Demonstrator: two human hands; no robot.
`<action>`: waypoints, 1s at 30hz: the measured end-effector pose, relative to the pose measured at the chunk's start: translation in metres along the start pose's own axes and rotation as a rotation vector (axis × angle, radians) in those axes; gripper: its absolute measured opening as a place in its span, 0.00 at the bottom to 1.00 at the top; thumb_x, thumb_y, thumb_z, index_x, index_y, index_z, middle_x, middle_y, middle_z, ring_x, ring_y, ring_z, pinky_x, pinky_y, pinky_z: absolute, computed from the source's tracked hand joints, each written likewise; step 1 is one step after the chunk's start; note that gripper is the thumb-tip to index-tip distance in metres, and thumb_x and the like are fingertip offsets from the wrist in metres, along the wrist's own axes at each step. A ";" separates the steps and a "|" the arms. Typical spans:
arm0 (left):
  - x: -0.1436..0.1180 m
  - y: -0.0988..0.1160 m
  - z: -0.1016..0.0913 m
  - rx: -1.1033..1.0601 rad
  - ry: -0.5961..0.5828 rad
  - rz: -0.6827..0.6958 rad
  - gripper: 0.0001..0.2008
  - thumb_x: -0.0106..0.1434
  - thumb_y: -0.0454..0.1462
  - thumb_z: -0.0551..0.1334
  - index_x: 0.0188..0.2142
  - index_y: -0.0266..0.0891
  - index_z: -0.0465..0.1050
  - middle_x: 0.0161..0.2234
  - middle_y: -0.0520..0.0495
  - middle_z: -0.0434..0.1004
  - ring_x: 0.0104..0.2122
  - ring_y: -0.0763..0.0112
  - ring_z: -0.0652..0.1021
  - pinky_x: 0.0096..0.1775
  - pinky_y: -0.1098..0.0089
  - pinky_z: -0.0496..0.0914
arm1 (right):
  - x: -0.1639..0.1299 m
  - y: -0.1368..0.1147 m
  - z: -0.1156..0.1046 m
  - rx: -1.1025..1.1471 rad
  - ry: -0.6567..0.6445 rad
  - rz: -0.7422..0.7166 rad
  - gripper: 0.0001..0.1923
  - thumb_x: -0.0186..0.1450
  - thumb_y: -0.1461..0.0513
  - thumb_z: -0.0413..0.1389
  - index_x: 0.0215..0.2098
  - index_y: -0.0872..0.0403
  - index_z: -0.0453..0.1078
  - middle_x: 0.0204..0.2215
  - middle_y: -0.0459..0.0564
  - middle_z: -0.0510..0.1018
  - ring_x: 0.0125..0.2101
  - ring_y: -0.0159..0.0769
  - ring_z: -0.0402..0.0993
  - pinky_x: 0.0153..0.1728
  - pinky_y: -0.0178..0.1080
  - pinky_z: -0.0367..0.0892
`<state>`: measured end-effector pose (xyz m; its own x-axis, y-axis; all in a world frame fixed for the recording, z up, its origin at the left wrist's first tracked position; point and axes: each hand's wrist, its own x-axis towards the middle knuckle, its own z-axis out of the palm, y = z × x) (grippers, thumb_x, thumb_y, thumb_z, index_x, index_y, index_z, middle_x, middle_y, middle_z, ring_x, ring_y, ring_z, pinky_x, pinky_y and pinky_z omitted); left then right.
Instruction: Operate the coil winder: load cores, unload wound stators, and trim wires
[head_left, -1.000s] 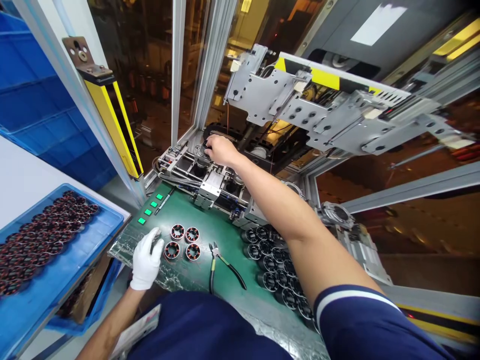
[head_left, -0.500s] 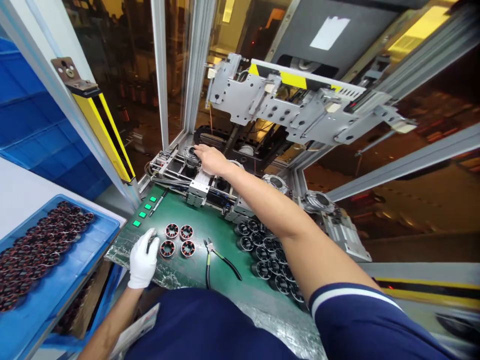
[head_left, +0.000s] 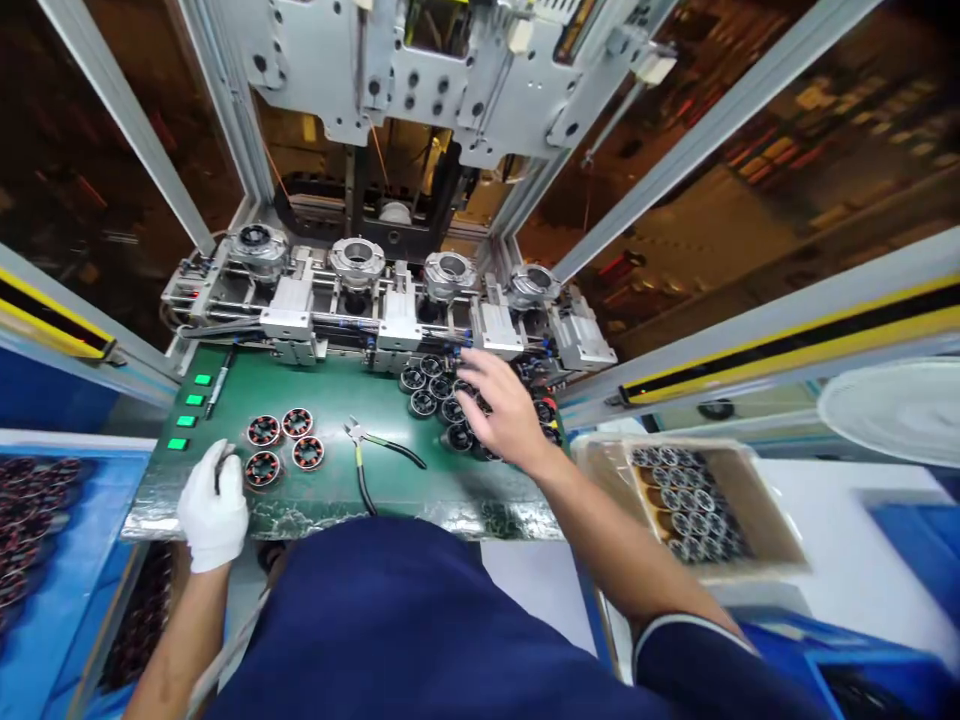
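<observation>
My right hand, bare and slightly blurred, hovers with spread fingers over a cluster of black ring-shaped parts; it holds nothing I can see. My left hand, in a white glove, rests at the table's left front edge, fingers loosely curled and thumb apart. Just right of it sit several copper-wound stators in a small group. Side cutters with black and green handles lie spread between the stators and the black parts. Behind, a row of round metal fixtures stands on the machine; the leftmost fixture has a dark part in it.
A machine plate hangs above the fixtures. Green squares and a pen-like tool lie at the table's left. A blue tray of stators is at far left. At right stands a box of metal rings.
My right hand has left the leftmost fixture and come back right, over the black parts. The view has swung right and down; my left hand stays beside the stators.
</observation>
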<state>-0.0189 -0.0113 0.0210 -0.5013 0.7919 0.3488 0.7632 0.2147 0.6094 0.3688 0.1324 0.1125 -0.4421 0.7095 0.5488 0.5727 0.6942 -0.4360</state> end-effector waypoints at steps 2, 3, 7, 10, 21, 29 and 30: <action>0.001 0.000 0.001 0.016 -0.003 0.006 0.23 0.71 0.48 0.53 0.54 0.35 0.74 0.48 0.36 0.80 0.50 0.56 0.79 0.55 0.57 0.71 | -0.048 0.005 0.002 -0.005 -0.050 0.123 0.13 0.68 0.61 0.57 0.50 0.50 0.74 0.57 0.59 0.71 0.62 0.51 0.64 0.61 0.62 0.64; 0.001 0.000 0.001 0.022 -0.005 0.007 0.23 0.71 0.48 0.53 0.55 0.35 0.74 0.48 0.36 0.80 0.50 0.55 0.79 0.55 0.56 0.71 | -0.066 0.006 0.005 -0.015 -0.088 0.169 0.12 0.67 0.60 0.58 0.49 0.50 0.74 0.59 0.59 0.70 0.63 0.52 0.62 0.61 0.63 0.64; 0.003 0.002 0.003 0.042 -0.023 0.016 0.23 0.71 0.47 0.54 0.56 0.35 0.74 0.50 0.35 0.79 0.52 0.54 0.78 0.57 0.55 0.70 | -0.100 0.003 0.019 -0.167 -0.225 0.257 0.12 0.65 0.61 0.60 0.47 0.54 0.75 0.66 0.62 0.59 0.69 0.58 0.49 0.61 0.66 0.61; 0.004 0.004 0.003 0.053 -0.026 0.018 0.24 0.71 0.48 0.53 0.56 0.34 0.74 0.51 0.35 0.79 0.52 0.54 0.78 0.57 0.54 0.70 | -0.096 -0.002 0.026 -0.256 -0.300 0.246 0.09 0.65 0.66 0.58 0.43 0.56 0.76 0.68 0.62 0.55 0.69 0.61 0.46 0.59 0.67 0.61; 0.000 0.005 0.004 0.048 0.007 0.028 0.25 0.71 0.49 0.53 0.54 0.33 0.75 0.49 0.36 0.80 0.50 0.55 0.79 0.55 0.56 0.71 | -0.083 -0.014 0.020 -0.037 -0.344 0.243 0.07 0.65 0.68 0.54 0.37 0.54 0.75 0.67 0.59 0.58 0.70 0.58 0.43 0.64 0.68 0.50; -0.002 0.003 0.003 0.053 -0.011 0.003 0.23 0.70 0.48 0.54 0.53 0.36 0.75 0.48 0.38 0.81 0.49 0.57 0.79 0.54 0.60 0.70 | -0.032 -0.055 0.032 1.228 -0.190 0.960 0.21 0.58 0.45 0.66 0.29 0.53 0.73 0.32 0.51 0.77 0.35 0.40 0.75 0.41 0.45 0.74; -0.003 0.001 0.003 0.055 -0.017 -0.003 0.22 0.69 0.48 0.54 0.52 0.37 0.75 0.48 0.39 0.81 0.49 0.57 0.79 0.54 0.60 0.70 | -0.026 -0.058 0.035 1.258 -0.221 0.961 0.22 0.58 0.43 0.65 0.29 0.53 0.72 0.30 0.51 0.77 0.32 0.38 0.74 0.37 0.43 0.74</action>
<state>-0.0154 -0.0114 0.0187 -0.4970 0.8006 0.3346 0.7831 0.2477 0.5705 0.3228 0.0779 0.0994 -0.4199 0.8475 -0.3246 -0.1737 -0.4261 -0.8878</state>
